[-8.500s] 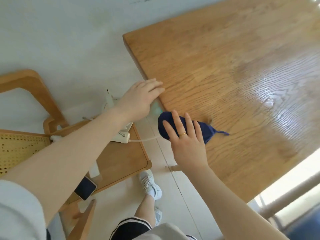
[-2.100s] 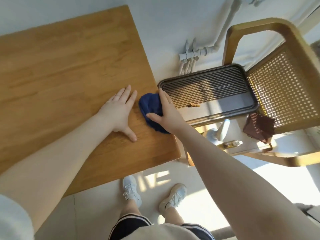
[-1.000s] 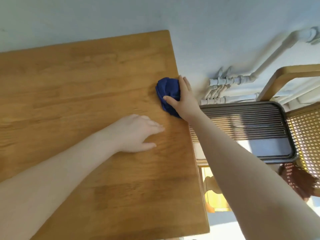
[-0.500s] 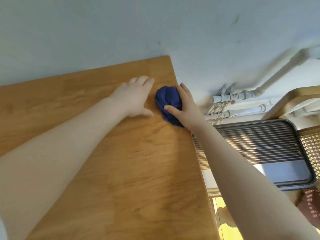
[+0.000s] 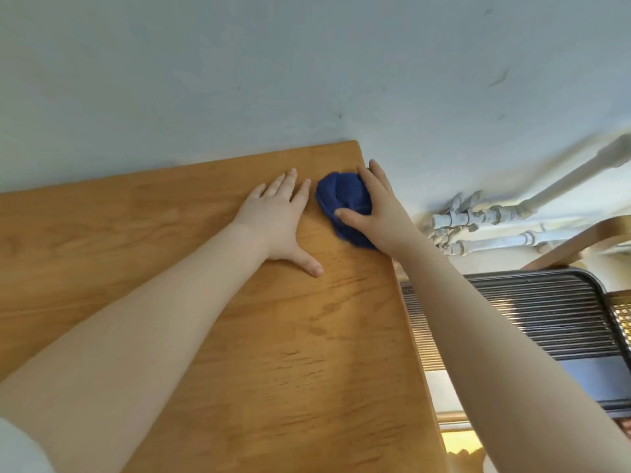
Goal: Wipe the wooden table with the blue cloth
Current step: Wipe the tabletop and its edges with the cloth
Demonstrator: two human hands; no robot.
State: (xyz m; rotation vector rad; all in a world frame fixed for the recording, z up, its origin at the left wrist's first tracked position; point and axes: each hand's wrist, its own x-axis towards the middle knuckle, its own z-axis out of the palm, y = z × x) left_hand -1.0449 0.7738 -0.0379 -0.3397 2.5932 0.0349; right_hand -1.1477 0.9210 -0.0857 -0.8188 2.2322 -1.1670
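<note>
Gripping blue cloth point(image 5: 345, 203) at table point(image 5: 239, 336) corner edge.

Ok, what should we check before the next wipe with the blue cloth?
1. Cloth in hand: ok. The right hand lies over the blue cloth, thumb pressing on it.
2. Cloth on the wood: ok. It sits bunched on the table, near the far right corner.
3. Other hand out of the way: not ok if wiping left. The left hand rests flat just beside the cloth.
4. Cloth away from the edge: not ok. It lies right at the table's right edge.
5. Nothing on the table in the path besides the left hand: ok.
6. Table clean already: cannot tell.
</note>
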